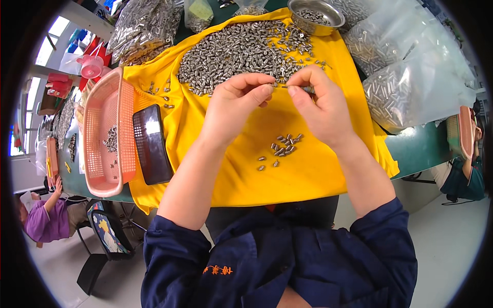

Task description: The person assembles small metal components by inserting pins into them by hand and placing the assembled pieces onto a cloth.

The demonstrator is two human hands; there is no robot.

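Over the yellow cloth [246, 179], my left hand [228, 110] is closed in a pinch, with a small metal cylinder mostly hidden at its fingertips. Facing it, my right hand [326, 108] pinches a thin rod-like tool [285, 87], its tip pointing left at the left fingertips. Part of the tool's thicker end shows between the right fingers. Just beyond both hands spreads a large heap of small metal cylinders [231, 51]. Nearer me, between my forearms, lies a small group of the same cylinders [286, 145].
Left of the cloth stand a pink plastic basket [128, 128] with some metal parts and a dark phone-like slab [151, 143]. Bags of metal parts [393, 97] crowd the right, with a steel bowl [316, 15] at the back. Other people sit at both sides.
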